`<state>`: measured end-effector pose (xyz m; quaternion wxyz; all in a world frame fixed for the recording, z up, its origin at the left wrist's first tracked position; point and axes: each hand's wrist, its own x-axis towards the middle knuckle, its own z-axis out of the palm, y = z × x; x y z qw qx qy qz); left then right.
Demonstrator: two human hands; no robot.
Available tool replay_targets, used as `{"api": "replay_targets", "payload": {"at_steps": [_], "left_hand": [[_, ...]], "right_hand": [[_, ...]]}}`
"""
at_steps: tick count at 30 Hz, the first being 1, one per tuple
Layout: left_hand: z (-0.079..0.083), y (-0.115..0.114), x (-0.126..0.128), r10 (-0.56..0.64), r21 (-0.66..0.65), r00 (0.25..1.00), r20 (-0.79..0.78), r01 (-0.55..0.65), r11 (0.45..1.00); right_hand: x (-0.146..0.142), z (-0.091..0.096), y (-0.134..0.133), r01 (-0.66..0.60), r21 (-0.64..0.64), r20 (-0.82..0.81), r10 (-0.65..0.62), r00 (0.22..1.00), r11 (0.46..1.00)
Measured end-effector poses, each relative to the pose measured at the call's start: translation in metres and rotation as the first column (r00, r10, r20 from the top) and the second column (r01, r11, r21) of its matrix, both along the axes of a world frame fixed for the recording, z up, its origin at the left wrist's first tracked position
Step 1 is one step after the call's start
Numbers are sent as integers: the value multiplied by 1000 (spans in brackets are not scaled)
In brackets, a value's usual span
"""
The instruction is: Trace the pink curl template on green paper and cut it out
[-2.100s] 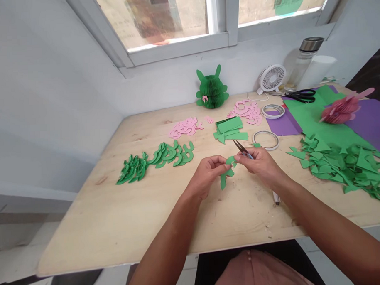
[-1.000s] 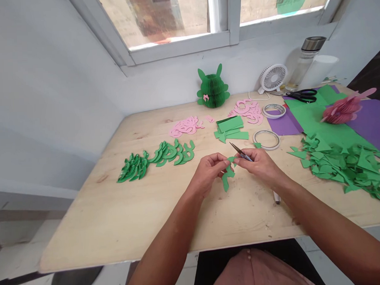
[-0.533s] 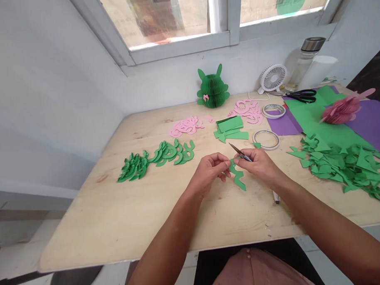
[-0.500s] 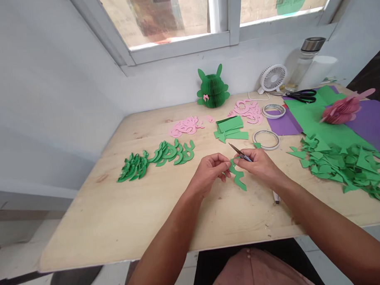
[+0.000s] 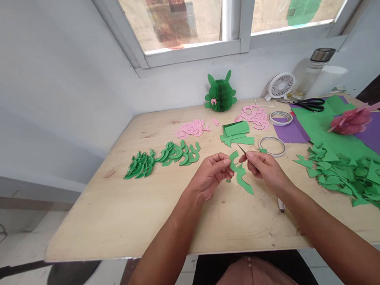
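My left hand (image 5: 215, 172) pinches a wavy strip of green paper (image 5: 244, 185) by its upper curved end. The strip hangs down in arcs over the table. In my right hand (image 5: 261, 163) is a pair of slim, pointed scissors (image 5: 241, 149); their tips angle up and left beside the strip, and the fingers hide the handles. A small green scrap (image 5: 228, 180) shows below my left fingers. Stacks of green arc cutouts (image 5: 178, 153) lie left of my hands, with a denser green pile (image 5: 140, 165) beyond them. Green paper strips (image 5: 236, 132) lie just behind my hands.
Pink cutouts (image 5: 193, 128) lie farther back, near a green honeycomb paper figure (image 5: 220, 95). Tape rolls (image 5: 272, 146), black scissors (image 5: 310, 105), a white fan (image 5: 280, 86) and a glass bottle (image 5: 312, 73) stand or lie to the right. Green scraps (image 5: 347, 170) heap by my right arm.
My right hand has moved away from the green strip, and the scissors have turned with it. The strip now shows more fully, with my left hand still on it. The view has shifted slightly.
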<state>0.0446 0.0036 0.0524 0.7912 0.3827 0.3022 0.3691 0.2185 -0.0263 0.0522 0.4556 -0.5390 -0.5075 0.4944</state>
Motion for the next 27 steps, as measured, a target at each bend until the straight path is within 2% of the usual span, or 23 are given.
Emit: {"api": "replay_targets", "payload": {"at_steps": [5, 12, 16, 21, 27], "left_hand": [[0, -1, 3, 99, -65, 989, 106, -92, 994], [-2, -1, 5, 163, -88, 963, 214, -147, 985], [-4, -2, 7, 174, -95, 953, 248, -154, 983], [-4, -4, 10, 183, -126, 947, 263, -155, 980], [-2, -7, 12, 223, -122, 940, 259, -197, 973]], "right_hand": [[-2, -4, -1, 59, 103, 66, -66, 996, 993], [-6, -2, -3, -15, 229, 229, -39, 973, 973], [-5, -4, -3, -56, 237, 293, -16, 956, 970], [-6, -6, -4, -83, 255, 295, 4, 955, 963], [-7, -6, -4, -100, 291, 363, -13, 932, 952]]}}
